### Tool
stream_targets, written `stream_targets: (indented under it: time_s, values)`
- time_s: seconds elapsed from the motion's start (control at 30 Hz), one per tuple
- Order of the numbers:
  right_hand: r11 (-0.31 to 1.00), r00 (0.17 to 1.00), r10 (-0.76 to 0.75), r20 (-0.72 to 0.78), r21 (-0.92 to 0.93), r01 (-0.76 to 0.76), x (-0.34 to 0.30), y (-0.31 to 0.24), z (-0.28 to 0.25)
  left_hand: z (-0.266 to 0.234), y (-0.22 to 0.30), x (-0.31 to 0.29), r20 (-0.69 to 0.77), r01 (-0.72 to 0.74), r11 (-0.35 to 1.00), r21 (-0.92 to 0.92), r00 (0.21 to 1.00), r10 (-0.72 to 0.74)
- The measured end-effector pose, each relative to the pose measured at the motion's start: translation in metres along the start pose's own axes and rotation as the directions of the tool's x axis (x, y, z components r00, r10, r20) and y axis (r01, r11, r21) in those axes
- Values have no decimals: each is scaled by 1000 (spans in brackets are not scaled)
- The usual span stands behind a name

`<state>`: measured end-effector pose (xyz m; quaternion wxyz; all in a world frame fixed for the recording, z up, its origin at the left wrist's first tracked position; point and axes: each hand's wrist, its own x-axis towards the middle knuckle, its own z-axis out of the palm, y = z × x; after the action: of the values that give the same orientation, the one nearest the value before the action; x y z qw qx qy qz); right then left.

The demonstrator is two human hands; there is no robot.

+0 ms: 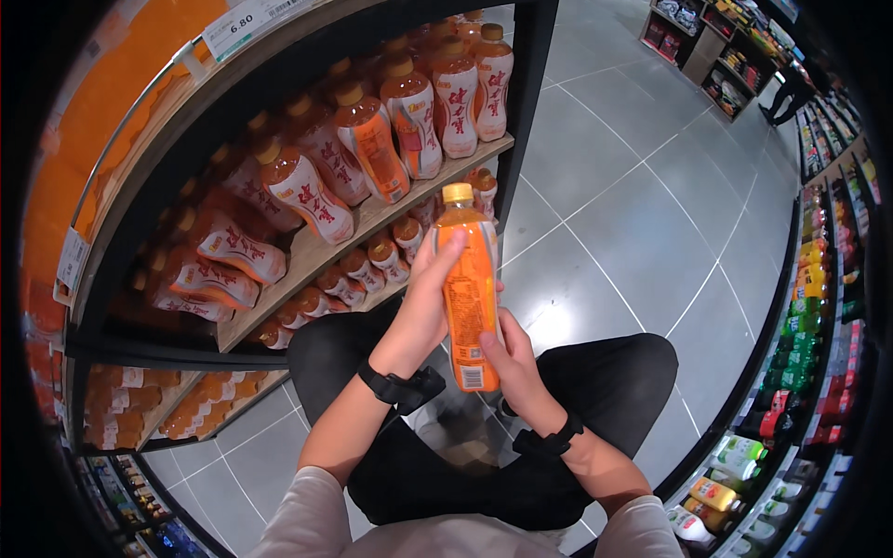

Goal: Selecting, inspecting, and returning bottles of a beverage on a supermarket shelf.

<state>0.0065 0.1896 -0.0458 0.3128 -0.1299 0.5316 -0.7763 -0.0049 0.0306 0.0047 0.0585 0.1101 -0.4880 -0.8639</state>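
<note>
An orange drink bottle (pixel 473 288) with a yellow cap is held upright before me, its side with small print and a barcode facing me. My left hand (pixel 431 296) grips its upper left side, thumb across the label near the shoulder. Lower down on the right, my right hand (pixel 514 358) closes round the bottle, its thumb on the label above the barcode. Part of the fingers of both hands is hidden behind the bottle. To the left, matching bottles (pixel 381 149) stand in rows on a wooden shelf (pixel 307 256), and several (pixel 237 246) lean or lie at its left end.
More bottles (pixel 386 256) fill the lower shelf. A price tag (pixel 246 28) hangs on the upper shelf edge. My bent knees (pixel 614 381) flank the grey tiled floor (pixel 595 205). Coolers of drinks (pixel 800 344) line the right side. A person (pixel 793 91) stands far off near display shelves (pixel 712 56).
</note>
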Motion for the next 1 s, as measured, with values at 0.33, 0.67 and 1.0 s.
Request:
stream_targets:
  time_s: [0.33, 0.67, 1.0]
  values:
    - [884, 911, 143, 387, 364, -294, 3, -14, -2, -13, 11, 5, 61, 58, 876, -479, 998, -33]
    - [931, 925, 192, 329, 239, -278, 2, -19, -2, -9, 11, 4, 22, 64, 881, -468, 998, -61]
    - [944, 974, 213, 80, 239, -226, 7, -16, -10, -4, 19, 0, -39, -42, 984, -171, 999, 35]
